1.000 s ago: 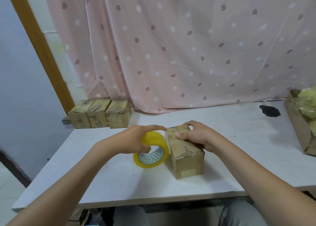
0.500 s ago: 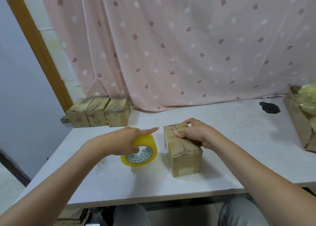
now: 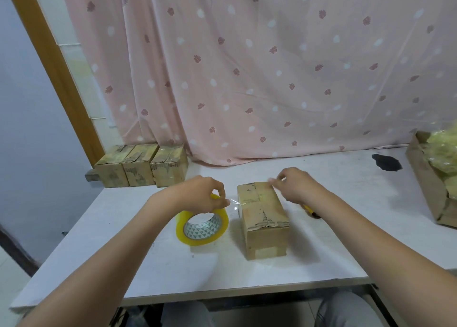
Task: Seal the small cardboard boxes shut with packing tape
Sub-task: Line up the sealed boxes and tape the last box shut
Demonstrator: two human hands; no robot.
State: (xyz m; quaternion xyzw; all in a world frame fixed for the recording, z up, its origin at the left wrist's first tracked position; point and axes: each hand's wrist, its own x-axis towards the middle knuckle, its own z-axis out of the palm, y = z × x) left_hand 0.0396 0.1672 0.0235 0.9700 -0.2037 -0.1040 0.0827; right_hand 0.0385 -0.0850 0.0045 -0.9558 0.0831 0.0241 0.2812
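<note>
A person seated at a white table (image 3: 321,252) stretches clear tape across a small cardboard box (image 3: 263,217) standing near the table's middle. The left hand (image 3: 202,195) grips the yellow tape roll (image 3: 201,227) just left of the box, fingers curled over its top. The right hand (image 3: 294,185) pinches the tape's free end above the box's far edge. Three more boxes (image 3: 141,169) sit together at the far left corner.
</note>
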